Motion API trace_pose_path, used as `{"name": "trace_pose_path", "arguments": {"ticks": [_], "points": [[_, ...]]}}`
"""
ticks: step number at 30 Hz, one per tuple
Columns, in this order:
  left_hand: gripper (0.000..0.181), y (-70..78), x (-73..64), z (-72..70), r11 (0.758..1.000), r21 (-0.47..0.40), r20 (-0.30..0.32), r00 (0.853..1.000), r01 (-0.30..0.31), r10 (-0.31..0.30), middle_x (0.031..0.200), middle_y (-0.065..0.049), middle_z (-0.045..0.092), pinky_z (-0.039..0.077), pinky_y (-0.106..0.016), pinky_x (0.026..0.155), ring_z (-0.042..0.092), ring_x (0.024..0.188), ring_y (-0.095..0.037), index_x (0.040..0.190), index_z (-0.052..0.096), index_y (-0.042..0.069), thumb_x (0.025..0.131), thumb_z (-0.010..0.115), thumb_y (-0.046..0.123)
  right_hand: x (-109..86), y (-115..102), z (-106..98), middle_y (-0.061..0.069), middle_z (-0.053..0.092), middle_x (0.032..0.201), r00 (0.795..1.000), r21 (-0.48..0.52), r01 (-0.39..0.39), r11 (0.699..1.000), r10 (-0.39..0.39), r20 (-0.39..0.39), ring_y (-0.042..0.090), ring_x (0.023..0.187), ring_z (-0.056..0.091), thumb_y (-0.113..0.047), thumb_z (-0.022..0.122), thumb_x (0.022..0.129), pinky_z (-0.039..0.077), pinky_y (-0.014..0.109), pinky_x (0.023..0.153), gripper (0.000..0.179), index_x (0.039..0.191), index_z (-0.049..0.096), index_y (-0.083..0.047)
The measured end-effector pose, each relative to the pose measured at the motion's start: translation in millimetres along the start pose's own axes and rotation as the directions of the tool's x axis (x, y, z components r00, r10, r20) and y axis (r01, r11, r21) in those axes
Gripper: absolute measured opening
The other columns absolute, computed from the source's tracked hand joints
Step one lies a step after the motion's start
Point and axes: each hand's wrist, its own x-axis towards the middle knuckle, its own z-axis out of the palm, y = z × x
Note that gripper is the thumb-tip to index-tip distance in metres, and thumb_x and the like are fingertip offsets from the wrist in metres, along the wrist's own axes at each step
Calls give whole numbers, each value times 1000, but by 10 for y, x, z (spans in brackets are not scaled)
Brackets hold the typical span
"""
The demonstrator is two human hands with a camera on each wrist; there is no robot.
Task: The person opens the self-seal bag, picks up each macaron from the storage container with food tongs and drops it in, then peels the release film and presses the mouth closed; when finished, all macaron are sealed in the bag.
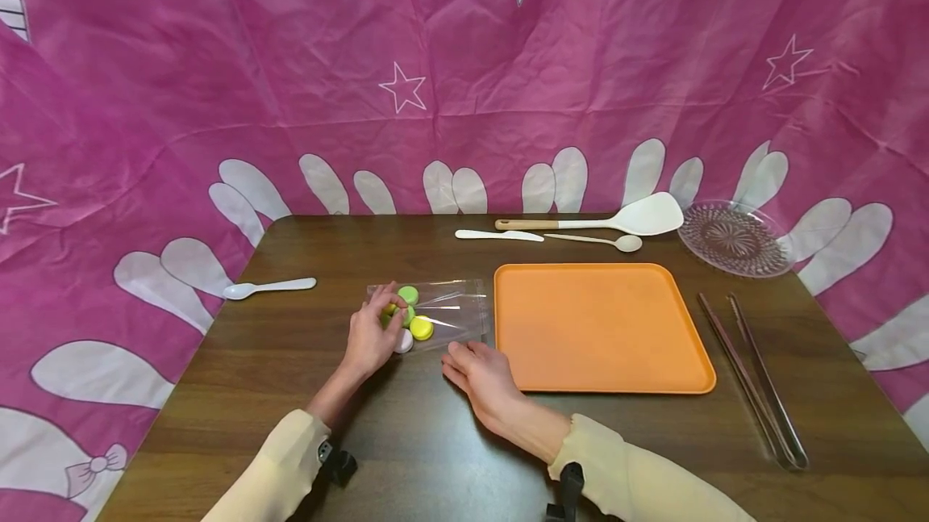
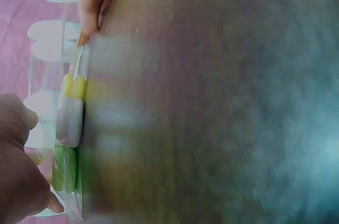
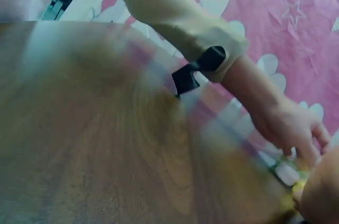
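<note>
A clear plastic bag [image 1: 459, 306] lies on the table, with several macaron-shaped pieces at its left end: green [image 1: 409, 295], yellow [image 1: 421, 328] and white [image 1: 404, 342]. Over that end is my left hand [image 1: 372, 338], its thumb and forefinger curled together on the film. In the left wrist view, the pieces stand in a row inside the bag, the green one [image 2: 64, 170] nearest my left fingers. My right hand [image 1: 485, 381] rests beside the bag's near right corner with loosely bent fingers, fingertips right at its edge, holding nothing.
An orange tray [image 1: 602, 328] lies right of the bag. Behind it are a spatula [image 1: 646, 215], a white knife [image 1: 499, 235] and a wooden spoon [image 1: 627, 244]. Further right are a glass plate [image 1: 736, 240] and metal tongs [image 1: 769, 401]. A white spoon [image 1: 270, 287] lies left.
</note>
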Motion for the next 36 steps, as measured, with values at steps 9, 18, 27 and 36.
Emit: {"name": "trace_pose_path", "arguments": {"ticks": [9, 18, 27, 36], "points": [[13, -18, -3, 4, 1000, -17, -19, 1000, -16, 15, 135, -28, 56, 24, -68, 108, 44, 133, -47, 89, 65, 3, 87, 69, -8, 212, 218, 145, 40, 24, 151, 987, 97, 103, 990, -89, -134, 42, 138, 36, 0, 56, 98, 42, 45, 105, 66, 145, 15, 23], [11, -24, -10, 3, 1000, -21, -19, 1000, -10, 9, 135, -26, 57, 23, -69, 108, 44, 134, -44, 92, 66, 3, 86, 70, -6, 314, 282, 172, 42, 37, 143, 977, 117, 119, 986, -95, -192, 47, 126, 50, 1, 42, 105, 46, 46, 99, 45, 142, 27, 23], [6, 116, 390, -99, 997, -11, -2, 997, -79, 79, 113, -22, 70, 51, -53, 92, 67, 106, -37, 96, 68, -2, 91, 68, -3, 350, 255, 185, 38, 42, 142, 972, 150, 120, 981, -86, -217, 44, 126, 51, 0, 45, 104, 47, 46, 99, 44, 142, 34, 19], [10, 229, 1091, -2, 988, 134, 511, 850, 72, -131, 91, -10, 70, 51, -35, 72, 61, 80, -23, 102, 69, 1, 95, 65, 7, 312, 320, 154, 39, 43, 141, 977, 143, 129, 981, -102, -188, 40, 125, 54, -2, 49, 104, 46, 45, 100, 45, 141, 37, 19]]}}
